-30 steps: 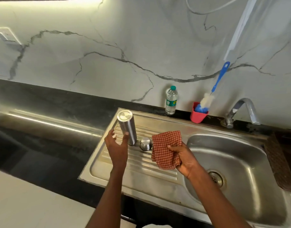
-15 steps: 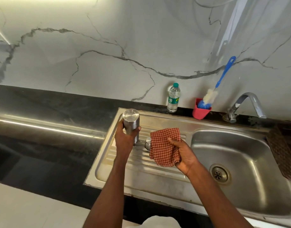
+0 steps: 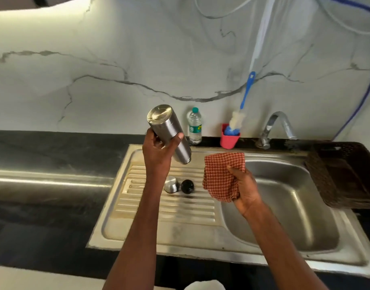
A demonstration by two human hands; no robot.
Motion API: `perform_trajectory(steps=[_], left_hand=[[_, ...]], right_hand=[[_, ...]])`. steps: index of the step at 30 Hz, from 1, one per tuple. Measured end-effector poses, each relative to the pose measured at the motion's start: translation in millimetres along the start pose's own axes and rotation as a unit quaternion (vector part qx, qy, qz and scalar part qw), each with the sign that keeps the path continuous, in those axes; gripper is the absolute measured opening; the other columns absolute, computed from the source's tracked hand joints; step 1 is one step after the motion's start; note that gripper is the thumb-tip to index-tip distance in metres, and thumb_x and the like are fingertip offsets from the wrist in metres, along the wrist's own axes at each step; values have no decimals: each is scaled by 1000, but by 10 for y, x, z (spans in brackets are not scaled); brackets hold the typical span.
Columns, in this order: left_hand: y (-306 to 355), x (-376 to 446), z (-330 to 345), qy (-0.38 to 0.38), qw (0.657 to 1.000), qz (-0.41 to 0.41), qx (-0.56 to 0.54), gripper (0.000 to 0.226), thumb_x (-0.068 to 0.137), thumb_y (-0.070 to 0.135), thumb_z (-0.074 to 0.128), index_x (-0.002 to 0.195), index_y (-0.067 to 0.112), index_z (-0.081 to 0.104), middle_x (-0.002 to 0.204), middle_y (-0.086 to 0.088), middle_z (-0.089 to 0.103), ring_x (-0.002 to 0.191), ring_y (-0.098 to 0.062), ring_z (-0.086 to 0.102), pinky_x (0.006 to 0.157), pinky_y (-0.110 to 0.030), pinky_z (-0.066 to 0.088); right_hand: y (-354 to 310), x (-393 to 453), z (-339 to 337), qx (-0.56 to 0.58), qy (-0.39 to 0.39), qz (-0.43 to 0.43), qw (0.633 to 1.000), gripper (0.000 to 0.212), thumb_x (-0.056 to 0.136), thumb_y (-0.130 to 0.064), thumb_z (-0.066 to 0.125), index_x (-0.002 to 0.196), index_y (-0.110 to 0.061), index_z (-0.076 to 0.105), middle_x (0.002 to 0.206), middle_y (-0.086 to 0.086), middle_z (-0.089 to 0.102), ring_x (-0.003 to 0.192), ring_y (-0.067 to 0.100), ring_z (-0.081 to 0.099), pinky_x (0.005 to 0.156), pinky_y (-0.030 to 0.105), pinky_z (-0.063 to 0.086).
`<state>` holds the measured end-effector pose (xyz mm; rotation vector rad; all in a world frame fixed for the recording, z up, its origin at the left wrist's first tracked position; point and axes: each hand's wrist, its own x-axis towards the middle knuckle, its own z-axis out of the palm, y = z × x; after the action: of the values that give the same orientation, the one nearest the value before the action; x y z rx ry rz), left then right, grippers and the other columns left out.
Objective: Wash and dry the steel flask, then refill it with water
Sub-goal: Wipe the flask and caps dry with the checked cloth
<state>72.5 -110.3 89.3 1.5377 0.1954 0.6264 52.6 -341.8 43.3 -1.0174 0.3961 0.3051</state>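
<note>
we list a steel sink unit (image 3: 138, 231) set in a black counter (image 3: 54, 151), ribbed drainboard on the left, basin (image 3: 284, 206) on the right. behind it we note a white marble wall (image 3: 117, 59) with grey veins, white and blue hoses hanging at the upper right.

we hold the flask (image 3: 171, 132) in our left hand (image 3: 159, 151), fingers and thumb curled round its body; it is lifted above the drainboard, tilted, base up toward us, mouth down and to the right. our right hand (image 3: 247, 191) pinches a red checked cloth (image 3: 221, 176), bunched, over the basin's left rim, just beside the flask's lower end but apart from it.

on the drainboard: a steel cap (image 3: 171, 184) and a black stopper (image 3: 187, 186), side by side.

along the wall: a water bottle (image 3: 195, 125), a pink cup (image 3: 229, 140) holding a blue-handled brush (image 3: 245, 95), a tap (image 3: 274, 126). at right, a dark woven basket (image 3: 347, 176).
</note>
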Motion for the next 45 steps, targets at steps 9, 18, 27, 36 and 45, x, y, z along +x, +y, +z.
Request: perform_trajectory(steps=[9,18,27,36,45], left_hand=[[-295,-561,1193,-158,985,-51,43,69,70,37,96,129,21,66,119,4,76,108,-14,74,96,-48,61],[-267,-550,1755,-182,981,-73,-1,57,78,17,92,128,13,65,115,1,77,106,-15,75,92,-35,62],[-448,-527,1824,-147,949,-244,-131,51,89,38,75,134,18,63,112,-2,77,102,-17,74,81,-35,59],[-573,-474,1768,-172,858,-417,-246,86,91,75,53,137,3,55,100,-21,71,88,-31,75,74,-42,64],[-488,-686,1812,-251,828,-416,-279,44,115,35,33,139,10,60,128,-12,73,113,-20,73,89,-29,60]], right_hand=[[-486,-205,-755,12,132,-54,990,23,100,-9,60,120,-12,69,110,14,77,107,37,71,88,57,58],[-806,-223,-1125,-8,166,-100,981,17,101,-10,60,111,-17,72,100,5,79,103,31,71,78,43,58],[-949,-245,-1048,-131,112,-219,960,26,108,-15,51,117,-27,72,108,0,78,104,22,74,95,52,59],[-427,-121,-730,-444,-140,-324,824,59,97,-10,49,150,-36,53,167,-18,28,157,5,13,129,43,19],[-623,330,-441,-594,-48,-347,725,61,97,-49,34,158,-43,33,171,-22,3,157,13,-19,127,61,11]])
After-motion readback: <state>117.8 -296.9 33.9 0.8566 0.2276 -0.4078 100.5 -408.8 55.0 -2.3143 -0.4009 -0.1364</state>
